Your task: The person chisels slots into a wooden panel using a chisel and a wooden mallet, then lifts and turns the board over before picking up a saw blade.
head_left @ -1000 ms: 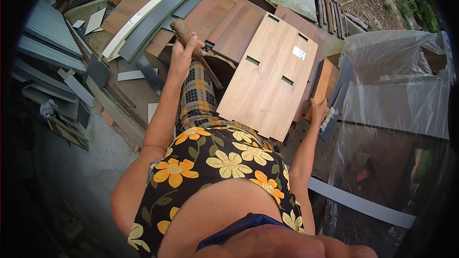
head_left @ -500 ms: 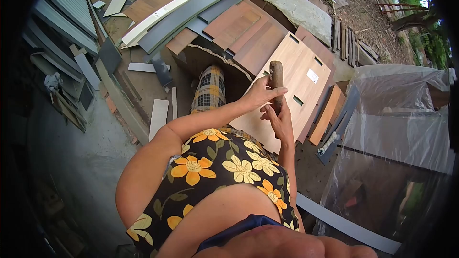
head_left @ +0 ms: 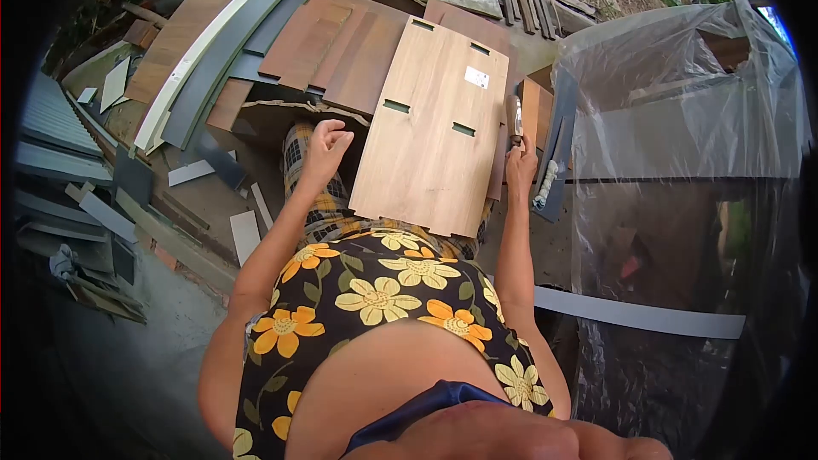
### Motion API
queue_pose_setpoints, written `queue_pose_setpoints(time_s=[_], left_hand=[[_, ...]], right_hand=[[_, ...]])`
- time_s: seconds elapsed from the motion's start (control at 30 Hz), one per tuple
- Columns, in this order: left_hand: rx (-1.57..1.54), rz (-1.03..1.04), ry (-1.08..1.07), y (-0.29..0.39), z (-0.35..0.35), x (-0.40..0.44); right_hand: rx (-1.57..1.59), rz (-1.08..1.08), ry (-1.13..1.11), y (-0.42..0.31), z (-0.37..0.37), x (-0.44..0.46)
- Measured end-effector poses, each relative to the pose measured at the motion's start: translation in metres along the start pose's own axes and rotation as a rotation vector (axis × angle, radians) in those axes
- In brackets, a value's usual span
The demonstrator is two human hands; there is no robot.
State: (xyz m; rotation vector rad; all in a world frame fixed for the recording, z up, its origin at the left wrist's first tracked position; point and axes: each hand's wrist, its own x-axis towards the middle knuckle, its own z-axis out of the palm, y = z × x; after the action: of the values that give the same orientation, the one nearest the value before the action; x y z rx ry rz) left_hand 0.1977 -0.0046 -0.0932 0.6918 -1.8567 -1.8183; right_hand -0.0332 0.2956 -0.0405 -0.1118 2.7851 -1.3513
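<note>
My right hand (head_left: 521,163) is closed around a short hand tool (head_left: 515,117) with a brown handle and a bright patch along it. It is held upright just beyond the right edge of a light wood-grain board (head_left: 426,145). The tool's lower end is hidden in my fingers. That board has several dark rectangular slots and a white label (head_left: 476,77). My left hand (head_left: 324,153) hovers left of the board, fingers bent and apart from the thumb, with nothing seen in it.
Brown panels (head_left: 362,55) lie beneath and beyond the board. Long grey strips (head_left: 247,51) and a white strip (head_left: 200,47) are stacked at the left. Clear plastic sheeting (head_left: 665,111) covers things at the right. Near my right hand is an orange-brown plank (head_left: 532,111).
Both hands were together on a brown rod-like handle over the board. They have parted: left hand empty to the left, right hand with the tool at the right edge. The view has shifted.
</note>
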Motion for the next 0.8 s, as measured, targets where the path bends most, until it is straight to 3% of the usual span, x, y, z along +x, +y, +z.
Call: queue_pose_setpoints(time_s=[0.2,0.37,0.53,0.6,0.8], left_hand=[[0.177,-0.034,0.046,-0.013,-0.018,-0.018],[0.222,-0.101,-0.008,-0.022,-0.006,-0.028],[0.263,-0.176,-0.107,-0.021,0.010,-0.034],[0.289,-0.119,-0.105,-0.028,0.015,-0.035],[0.265,-0.148,-0.150,-0.042,0.024,-0.040]], right_hand=[[-0.220,-0.151,0.147,0.034,0.026,0.034],[-0.383,-0.060,0.059,0.026,0.037,0.042],[-0.549,-0.113,0.065,0.018,0.040,0.038],[-0.587,-0.101,0.026,0.020,0.044,0.039],[-0.557,-0.049,-0.068,0.023,0.044,0.038]])
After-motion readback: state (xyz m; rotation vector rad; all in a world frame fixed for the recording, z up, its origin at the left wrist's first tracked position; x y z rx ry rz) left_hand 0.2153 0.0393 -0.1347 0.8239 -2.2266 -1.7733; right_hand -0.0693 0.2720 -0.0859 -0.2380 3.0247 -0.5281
